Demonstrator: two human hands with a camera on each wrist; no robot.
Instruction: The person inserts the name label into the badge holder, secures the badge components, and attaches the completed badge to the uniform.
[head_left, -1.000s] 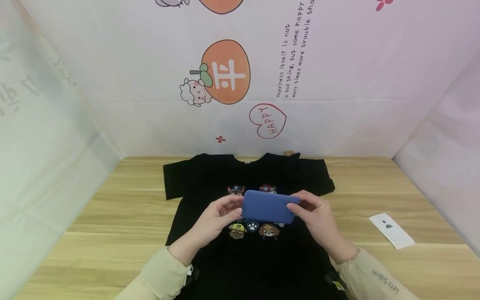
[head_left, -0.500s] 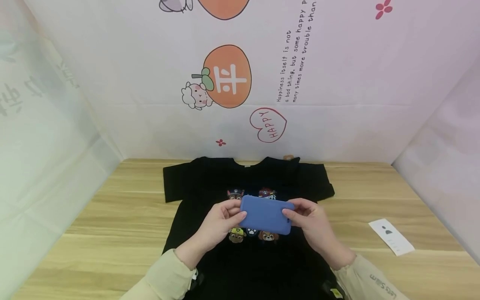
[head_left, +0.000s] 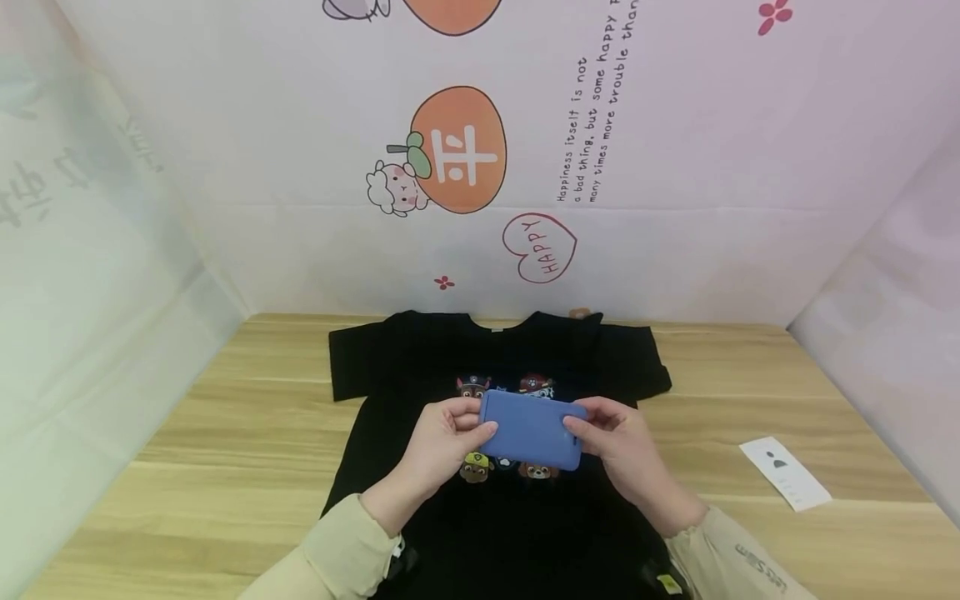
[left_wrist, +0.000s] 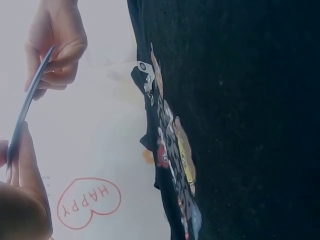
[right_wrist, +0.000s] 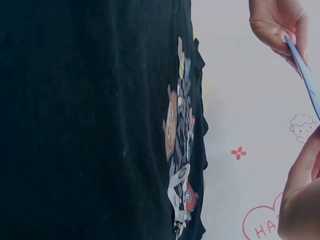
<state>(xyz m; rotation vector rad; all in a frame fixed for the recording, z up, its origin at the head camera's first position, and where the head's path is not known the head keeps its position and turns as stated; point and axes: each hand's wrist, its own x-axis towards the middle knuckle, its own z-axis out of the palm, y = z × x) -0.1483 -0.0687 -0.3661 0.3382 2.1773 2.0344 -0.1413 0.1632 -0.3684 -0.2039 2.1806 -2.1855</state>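
Observation:
A flat blue phone case [head_left: 528,429] is held level, lengthwise from side to side, above a black T-shirt [head_left: 517,533]. My left hand [head_left: 438,442] pinches its left end between thumb and fingers. At the other end my right hand [head_left: 618,442] pinches the right edge, thumb on the near face. Seen edge-on in the left wrist view, the case [left_wrist: 30,97] looks thin, with a hand at each end. The T-shirt lies spread out, its neck toward the back wall. Cartoon dog heads [head_left: 474,468] are printed on its chest, partly hidden behind the case.
A small white card [head_left: 785,473] with a dark printed figure lies on the wooden table [head_left: 247,433], right of the T-shirt. White printed cloth [head_left: 675,167] hangs behind the table and along both sides.
The phone case has come slightly lower and nearer, its face tilting more upward, with both hands still holding its ends. Over the last half second it has hardly moved.

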